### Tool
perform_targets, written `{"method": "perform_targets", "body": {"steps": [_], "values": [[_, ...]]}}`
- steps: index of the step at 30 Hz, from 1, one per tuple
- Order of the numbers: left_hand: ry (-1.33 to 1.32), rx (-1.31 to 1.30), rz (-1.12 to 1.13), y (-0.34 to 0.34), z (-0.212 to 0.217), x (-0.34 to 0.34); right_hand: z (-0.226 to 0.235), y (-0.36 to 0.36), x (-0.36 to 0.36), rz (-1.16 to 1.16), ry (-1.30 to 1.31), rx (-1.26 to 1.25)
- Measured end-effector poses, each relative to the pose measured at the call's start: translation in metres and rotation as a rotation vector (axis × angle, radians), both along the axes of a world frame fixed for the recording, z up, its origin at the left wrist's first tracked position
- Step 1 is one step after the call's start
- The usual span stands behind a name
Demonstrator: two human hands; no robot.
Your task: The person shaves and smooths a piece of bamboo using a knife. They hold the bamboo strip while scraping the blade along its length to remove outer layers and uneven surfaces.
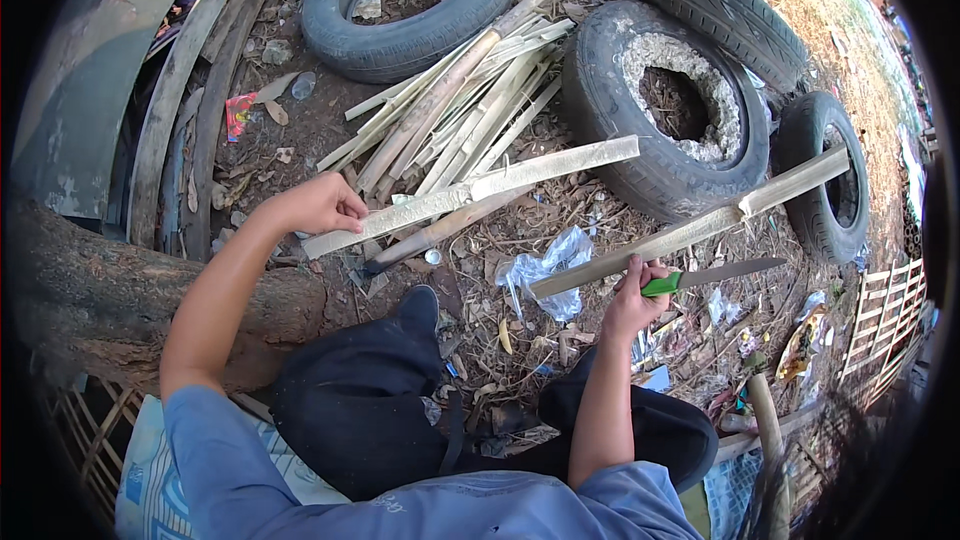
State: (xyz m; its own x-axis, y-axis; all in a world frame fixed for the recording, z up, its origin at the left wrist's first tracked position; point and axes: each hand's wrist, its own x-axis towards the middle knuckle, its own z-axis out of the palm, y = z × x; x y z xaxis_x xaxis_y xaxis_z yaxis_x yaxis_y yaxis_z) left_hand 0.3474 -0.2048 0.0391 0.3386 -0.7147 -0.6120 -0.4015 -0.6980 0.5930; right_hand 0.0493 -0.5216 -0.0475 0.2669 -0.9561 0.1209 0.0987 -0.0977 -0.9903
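Note:
My left hand [318, 206] pinches the near end of a split bamboo strip [450, 198], which slants up to the right over a heap of similar split strips [478, 105]. In my right hand [638, 298] is a knife with a green handle [662, 285], its blade [735, 270] pointing right. The same hand also grips a second bamboo strip [690, 230] by its lower part, and that strip reaches toward the tyres. Below the left strip lies a round bamboo pole [440, 230] with a dark end.
Old tyres [405, 35] lie ahead, one with a crumbly pale filling [708, 80]. A log [190, 305] is at my left beside long planks [185, 90]. A clear plastic bag [548, 265] and litter cover the dirt. Bamboo lattice [885, 315] stands at far right.

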Motion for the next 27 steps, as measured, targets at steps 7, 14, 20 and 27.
{"method": "perform_targets", "body": {"steps": [7, 14, 20, 27], "values": [[-0.057, -0.168, -0.305, -0.106, -0.109, -0.026, -0.027, 0.042, -0.025, 0.523, 0.159, 0.162], [-0.111, -0.169, -0.214, -0.169, -0.212, -0.041, -0.099, 0.099, -0.046, 0.627, 0.3, 0.565], [-0.47, -0.161, -0.118, -0.141, -0.217, -0.031, -0.171, 0.127, -0.061, 0.655, 0.477, 0.668], [-0.526, 0.003, -0.262, -0.064, -0.026, -0.009, -0.217, 0.148, -0.06, 0.87, 0.929, 0.246]]}}
